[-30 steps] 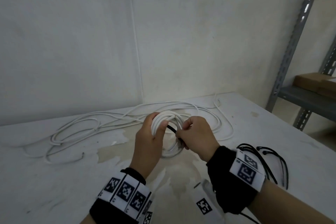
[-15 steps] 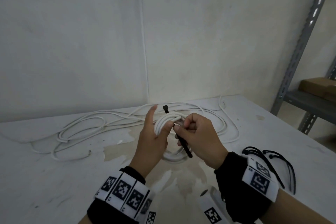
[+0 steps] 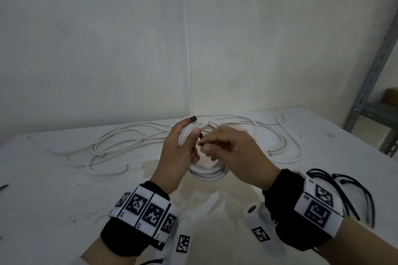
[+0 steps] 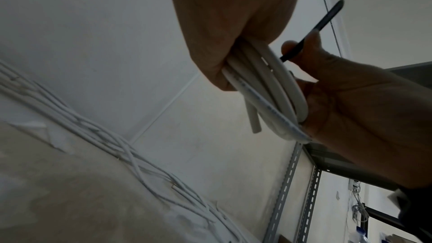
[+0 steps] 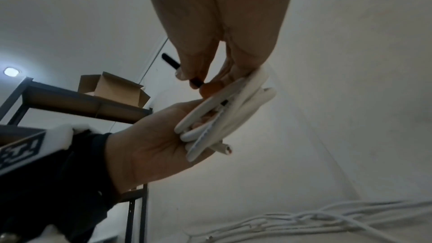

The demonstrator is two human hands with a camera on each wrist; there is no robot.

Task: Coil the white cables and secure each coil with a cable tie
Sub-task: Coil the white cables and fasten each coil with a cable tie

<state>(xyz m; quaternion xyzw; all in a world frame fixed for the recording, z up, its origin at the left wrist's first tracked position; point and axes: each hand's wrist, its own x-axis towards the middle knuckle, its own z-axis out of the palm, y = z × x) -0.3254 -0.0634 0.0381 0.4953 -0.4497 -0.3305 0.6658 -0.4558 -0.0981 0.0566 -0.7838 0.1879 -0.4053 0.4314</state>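
Observation:
My left hand [image 3: 190, 127] grips a coil of white cable [image 3: 207, 173] held upright just above the table [image 3: 53, 200]; thumb and fingers wrap its strands [image 4: 257, 90]. A black cable tie runs around the bundle, and its square head [image 3: 193, 118] shows at my left index fingertip. My right hand [image 3: 203, 144] pinches the tie's tail [image 5: 196, 80] between thumb and forefinger right beside the coil. The tail's free end [image 4: 336, 6] sticks out past those fingers. The part of the tie behind the strands is hidden.
Loose white cables [image 3: 120, 137] sprawl along the back of the table near the wall. Several spare black cable ties [image 3: 349, 189] lie at the right by my right wrist. A metal shelf post [image 3: 366, 84] and a cardboard box [image 3: 391, 95] stand at the far right.
The tie's tail, hanging down toward me half a second ago, is now drawn in against the coil. My left index finger has curled to the tie's head.

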